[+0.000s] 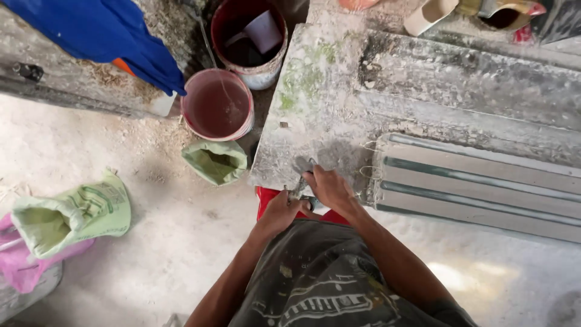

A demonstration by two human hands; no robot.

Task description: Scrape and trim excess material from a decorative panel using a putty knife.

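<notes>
Your left hand [279, 212] and right hand [330, 189] are both closed around a small metal scraper [299, 181], its blade resting on the dusty counter [339, 103] edge beside a grooved mould [478, 188].

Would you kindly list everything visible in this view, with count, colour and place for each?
Dusty grey stone slab: one, pale grey with green stains, centre.
Ribbed moulded panel: one, grey-white, right end of the slab.
Small metal tool: one, dull grey, at the slab's near edge, between both hands.
Round plastic buckets: two, red; one holds murky water, one further back holds a pale scoop.
Woven sacks: two, light green; one by the slab, one far left.
Pink bag: one, lower left.
Blue cloth: one, upper left.
Left hand: on the tool's lower end.
Right hand: gripping the tool.
</notes>
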